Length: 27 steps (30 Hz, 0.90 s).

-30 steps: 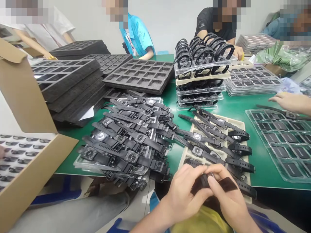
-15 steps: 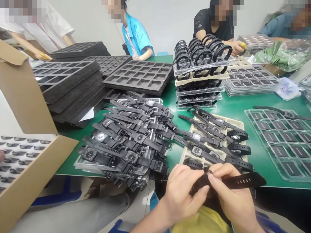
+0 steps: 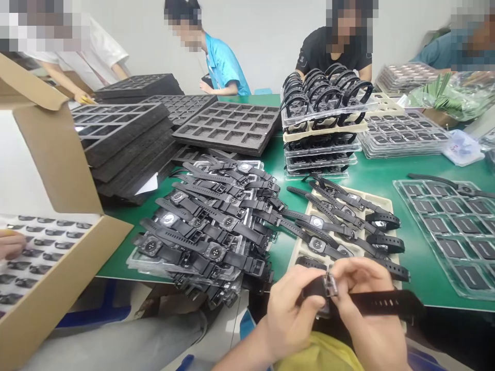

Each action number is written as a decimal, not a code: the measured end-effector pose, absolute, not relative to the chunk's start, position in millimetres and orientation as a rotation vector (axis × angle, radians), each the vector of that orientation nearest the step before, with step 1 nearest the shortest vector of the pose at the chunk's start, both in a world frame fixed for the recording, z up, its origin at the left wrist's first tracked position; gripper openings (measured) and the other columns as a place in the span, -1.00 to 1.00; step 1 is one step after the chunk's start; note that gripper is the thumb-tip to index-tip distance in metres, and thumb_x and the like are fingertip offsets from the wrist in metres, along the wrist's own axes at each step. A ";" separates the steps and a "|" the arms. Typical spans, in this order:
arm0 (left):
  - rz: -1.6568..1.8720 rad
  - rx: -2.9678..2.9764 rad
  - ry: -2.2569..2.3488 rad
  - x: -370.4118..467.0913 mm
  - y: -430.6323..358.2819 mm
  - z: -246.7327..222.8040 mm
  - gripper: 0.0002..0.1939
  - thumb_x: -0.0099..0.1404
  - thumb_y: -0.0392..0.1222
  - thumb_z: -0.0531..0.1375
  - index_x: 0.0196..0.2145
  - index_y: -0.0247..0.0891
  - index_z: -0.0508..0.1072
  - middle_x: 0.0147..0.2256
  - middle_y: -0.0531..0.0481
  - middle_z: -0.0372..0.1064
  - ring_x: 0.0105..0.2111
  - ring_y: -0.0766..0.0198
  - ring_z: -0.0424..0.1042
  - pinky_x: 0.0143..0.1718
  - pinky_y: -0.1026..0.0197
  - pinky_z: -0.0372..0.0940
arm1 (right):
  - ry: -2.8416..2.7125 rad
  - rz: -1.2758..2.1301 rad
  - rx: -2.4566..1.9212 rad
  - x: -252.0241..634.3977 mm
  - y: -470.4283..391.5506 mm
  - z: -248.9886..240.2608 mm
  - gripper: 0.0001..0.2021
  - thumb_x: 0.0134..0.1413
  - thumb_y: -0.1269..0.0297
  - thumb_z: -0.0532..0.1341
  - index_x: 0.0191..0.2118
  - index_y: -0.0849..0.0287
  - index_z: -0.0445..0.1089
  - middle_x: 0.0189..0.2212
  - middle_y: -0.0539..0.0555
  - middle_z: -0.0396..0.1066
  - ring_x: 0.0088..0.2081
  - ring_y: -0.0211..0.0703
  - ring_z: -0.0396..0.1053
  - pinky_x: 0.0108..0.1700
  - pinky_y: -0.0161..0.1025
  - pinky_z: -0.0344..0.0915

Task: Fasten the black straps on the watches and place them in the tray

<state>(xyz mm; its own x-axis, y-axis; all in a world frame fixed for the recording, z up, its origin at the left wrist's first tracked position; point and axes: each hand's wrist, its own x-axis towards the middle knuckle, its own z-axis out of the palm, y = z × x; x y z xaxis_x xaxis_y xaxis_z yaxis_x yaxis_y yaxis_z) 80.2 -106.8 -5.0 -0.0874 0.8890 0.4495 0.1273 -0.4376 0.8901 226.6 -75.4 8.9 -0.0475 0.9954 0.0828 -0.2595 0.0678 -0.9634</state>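
premises: a small assembly and packing workshop. a green work table (image 3: 371, 175) is shared by several seated people. at 12 o'clock, clear plastic trays (image 3: 320, 149) stand stacked, the top one loaded with looped black watches. at 10 o'clock, piles of black foam trays (image 3: 127, 139) with grid pockets. centre, a heap of strapped watches (image 3: 209, 232). at 9 o'clock, an open cardboard carton (image 3: 58, 273) holds rows of parts.

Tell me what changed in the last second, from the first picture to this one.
The watch strap, folded between the fingers a second ago, now sticks straight out to the right. Both the left hand and the right hand kept their grip at the buckle. A co-worker's hand by the clear tray is gone. The watch pile and the foam trays stayed put.
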 end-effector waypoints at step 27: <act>1.677 0.931 0.801 101.4 -117.2 -25.0 -0.68 0.51 0.11 0.20 0.01 -0.10 0.60 -0.17 -0.01 0.47 -0.20 0.30 0.38 -0.11 0.31 0.26 | -0.710 1.710 -1.025 216.8 -89.3 7.2 -0.58 0.15 -0.15 0.44 -0.39 0.08 0.40 -0.43 -0.06 0.24 -0.43 -0.24 0.12 -0.42 -0.38 0.13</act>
